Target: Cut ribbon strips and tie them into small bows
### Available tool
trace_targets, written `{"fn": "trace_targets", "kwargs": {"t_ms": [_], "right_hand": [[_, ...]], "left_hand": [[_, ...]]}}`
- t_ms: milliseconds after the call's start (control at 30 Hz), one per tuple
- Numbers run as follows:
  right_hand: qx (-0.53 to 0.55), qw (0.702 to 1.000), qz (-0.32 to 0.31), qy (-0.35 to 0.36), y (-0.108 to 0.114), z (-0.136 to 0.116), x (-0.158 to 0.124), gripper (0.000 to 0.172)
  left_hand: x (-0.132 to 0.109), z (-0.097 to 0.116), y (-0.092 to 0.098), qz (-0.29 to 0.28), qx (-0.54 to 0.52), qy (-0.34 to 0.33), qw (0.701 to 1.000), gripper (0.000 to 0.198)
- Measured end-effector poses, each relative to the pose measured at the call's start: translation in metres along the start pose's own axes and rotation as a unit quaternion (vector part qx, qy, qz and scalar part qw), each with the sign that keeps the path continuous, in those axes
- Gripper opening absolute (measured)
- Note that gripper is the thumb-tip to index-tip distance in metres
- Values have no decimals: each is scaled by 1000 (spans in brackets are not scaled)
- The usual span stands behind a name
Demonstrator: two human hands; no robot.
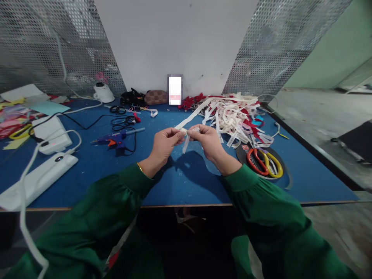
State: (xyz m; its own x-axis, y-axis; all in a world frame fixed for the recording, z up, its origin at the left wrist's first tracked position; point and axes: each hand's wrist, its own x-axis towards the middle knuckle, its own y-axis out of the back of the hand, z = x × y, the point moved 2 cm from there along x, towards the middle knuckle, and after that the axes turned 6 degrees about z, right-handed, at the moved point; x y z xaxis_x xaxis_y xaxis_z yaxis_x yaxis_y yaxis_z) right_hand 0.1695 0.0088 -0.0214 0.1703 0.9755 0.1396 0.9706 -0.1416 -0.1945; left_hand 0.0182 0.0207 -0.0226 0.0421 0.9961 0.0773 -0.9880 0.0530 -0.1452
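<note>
A white ribbon (pixel 193 114) runs from the heap at the back right down to my two hands above the middle of the blue table. My left hand (pixel 166 144) pinches it between thumb and forefinger. Close beside it, my right hand (pixel 207 141) is also closed on the ribbon, thumb against fingers. A short loose end hangs below, between the hands. Whether the ribbon is folded or knotted under the fingertips is too small to tell.
White and red ribbons (pixel 232 114) lie heaped at the back right, with red-and-yellow-handled scissors (pixel 265 162) on a dark roll in front. A blue glue gun (pixel 116 139) and a white power strip (pixel 40 180) lie to the left. A lit phone (pixel 175 90) stands at the back.
</note>
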Motion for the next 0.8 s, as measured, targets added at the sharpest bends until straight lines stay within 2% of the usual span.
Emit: {"fn": "trace_targets", "kwargs": {"t_ms": [200,267,333,400,500,667,800], "right_hand": [[119,986,-20,-115,-6,7,-3,31],[100,991,-25,-90,-6,5,-3,30],[54,998,-28,-31,-4,1,-3,26],[3,999,-33,20,-2,-3,-3,23],[-64,996,-42,51,-1,-4,-2,23],[-108,992,-35,61,-1,1,-1,23],[-64,997,-32,20,-2,3,-1,28]], "left_hand": [[-3,-4,-6,-72,-41,30,996,34],[-3,-4,-6,-81,-43,32,995,32],[-3,-3,-5,-71,-23,17,997,30],[-2,0,-3,-54,-1,-6,999,31],[-1,2,0,-16,27,-42,999,30],[0,3,3,42,56,-78,995,17],[-3,4,1,42,42,-72,996,16]]}}
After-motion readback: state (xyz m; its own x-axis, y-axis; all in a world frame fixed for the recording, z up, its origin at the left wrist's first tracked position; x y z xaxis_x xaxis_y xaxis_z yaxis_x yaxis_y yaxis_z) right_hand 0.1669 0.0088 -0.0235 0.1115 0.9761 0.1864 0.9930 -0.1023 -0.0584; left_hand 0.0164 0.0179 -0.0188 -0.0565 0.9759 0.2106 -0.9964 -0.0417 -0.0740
